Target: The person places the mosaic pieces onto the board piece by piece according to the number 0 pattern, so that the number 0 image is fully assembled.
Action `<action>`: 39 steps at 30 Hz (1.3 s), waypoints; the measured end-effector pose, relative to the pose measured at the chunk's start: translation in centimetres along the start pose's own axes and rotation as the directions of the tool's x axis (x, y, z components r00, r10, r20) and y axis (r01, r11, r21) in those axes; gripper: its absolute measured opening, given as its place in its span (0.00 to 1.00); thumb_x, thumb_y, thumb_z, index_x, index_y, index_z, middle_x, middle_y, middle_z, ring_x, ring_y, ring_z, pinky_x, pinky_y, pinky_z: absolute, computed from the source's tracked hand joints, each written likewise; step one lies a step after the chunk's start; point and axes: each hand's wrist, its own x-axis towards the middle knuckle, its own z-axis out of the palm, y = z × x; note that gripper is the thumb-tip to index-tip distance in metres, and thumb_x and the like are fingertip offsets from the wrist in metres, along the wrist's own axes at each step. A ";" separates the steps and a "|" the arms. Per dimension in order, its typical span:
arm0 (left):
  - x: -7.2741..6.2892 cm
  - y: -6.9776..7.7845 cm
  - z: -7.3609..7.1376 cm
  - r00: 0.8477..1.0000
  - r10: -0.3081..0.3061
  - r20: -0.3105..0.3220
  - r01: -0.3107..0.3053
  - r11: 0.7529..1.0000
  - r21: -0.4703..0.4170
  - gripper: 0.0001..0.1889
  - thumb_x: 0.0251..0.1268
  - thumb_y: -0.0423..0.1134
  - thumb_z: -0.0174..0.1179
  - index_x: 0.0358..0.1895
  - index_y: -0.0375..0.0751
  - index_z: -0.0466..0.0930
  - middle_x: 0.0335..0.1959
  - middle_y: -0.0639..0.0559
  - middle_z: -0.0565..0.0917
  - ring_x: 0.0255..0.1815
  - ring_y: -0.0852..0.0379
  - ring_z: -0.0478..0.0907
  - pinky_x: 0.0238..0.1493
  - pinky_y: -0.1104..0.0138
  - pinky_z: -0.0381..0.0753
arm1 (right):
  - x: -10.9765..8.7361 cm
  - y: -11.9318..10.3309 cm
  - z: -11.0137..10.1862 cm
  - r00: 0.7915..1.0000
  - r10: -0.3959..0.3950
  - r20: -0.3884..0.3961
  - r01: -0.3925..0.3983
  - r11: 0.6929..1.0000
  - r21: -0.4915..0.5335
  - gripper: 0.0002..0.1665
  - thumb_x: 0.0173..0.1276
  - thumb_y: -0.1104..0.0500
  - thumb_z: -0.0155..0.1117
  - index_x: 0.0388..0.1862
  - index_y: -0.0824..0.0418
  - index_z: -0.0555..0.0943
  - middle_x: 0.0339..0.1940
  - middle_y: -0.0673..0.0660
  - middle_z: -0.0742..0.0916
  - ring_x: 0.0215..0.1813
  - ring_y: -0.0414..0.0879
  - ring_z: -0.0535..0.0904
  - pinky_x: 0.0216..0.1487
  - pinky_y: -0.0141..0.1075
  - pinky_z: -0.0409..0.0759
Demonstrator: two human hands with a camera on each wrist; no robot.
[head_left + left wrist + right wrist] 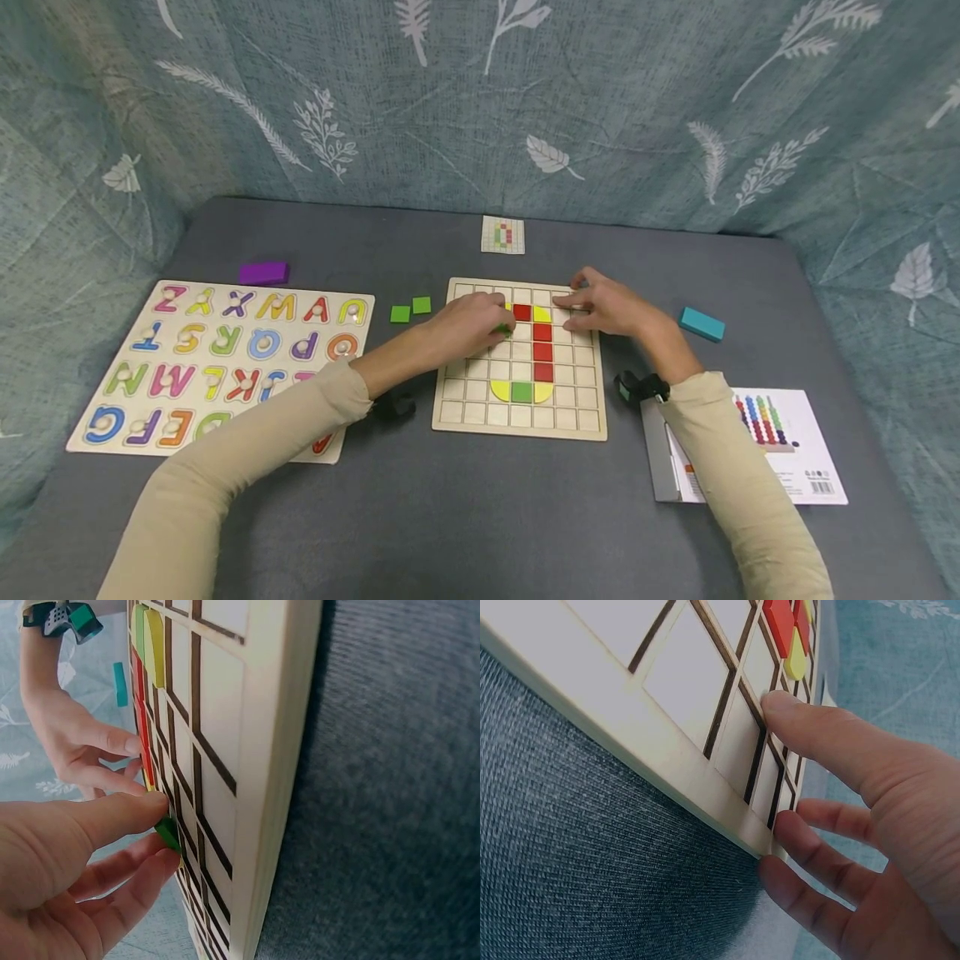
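A wooden grid board lies on the table with red, yellow and green tiles set in its squares. Between thumb and fingertips, my left hand pinches a green tile right at the board's surface, left of the coloured column. A row of red tiles runs down that column, with a yellow quarter-round tile at its far end. Another green tile sits between two yellow ones in the near row. At the far right edge of the board, my right hand rests with fingers spread, thumb over the squares.
Two loose green tiles lie left of the board. A pattern card is behind it. An alphabet puzzle and a purple block are at left; a teal block and a white box at right.
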 end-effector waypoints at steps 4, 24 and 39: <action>0.1 0.0 -0.1 1.000 -0.002 0.007 0.002 1.000 0.010 0.07 0.62 0.35 0.65 0.42 0.42 0.88 0.38 0.47 0.84 0.35 0.55 0.77 0.39 0.65 0.78 | 0.1 0.1 -0.1 1.000 0.001 0.007 -0.001 1.000 -0.001 0.29 0.66 0.56 0.66 0.65 0.60 0.75 0.61 0.65 0.71 0.43 0.51 0.75 0.41 0.42 0.72; -7.8 -2.9 -1.3 0.990 -0.128 -0.057 0.125 0.991 -0.046 0.17 0.63 0.39 0.64 0.55 0.44 0.82 0.47 0.47 0.83 0.37 0.54 0.78 0.35 0.62 0.77 | 0.1 0.0 -0.1 1.000 -0.014 0.002 0.014 1.000 0.002 0.29 0.66 0.57 0.66 0.65 0.60 0.75 0.62 0.66 0.70 0.43 0.51 0.75 0.42 0.42 0.72; -12.3 -5.3 -1.5 0.950 -0.287 -0.125 0.270 0.953 -0.138 0.20 0.63 0.39 0.65 0.59 0.42 0.79 0.48 0.45 0.81 0.40 0.53 0.83 0.37 0.58 0.78 | -0.3 -0.1 0.0 1.000 -0.029 -0.008 0.029 1.000 -0.012 0.28 0.66 0.56 0.66 0.64 0.61 0.76 0.62 0.66 0.71 0.45 0.52 0.77 0.45 0.45 0.74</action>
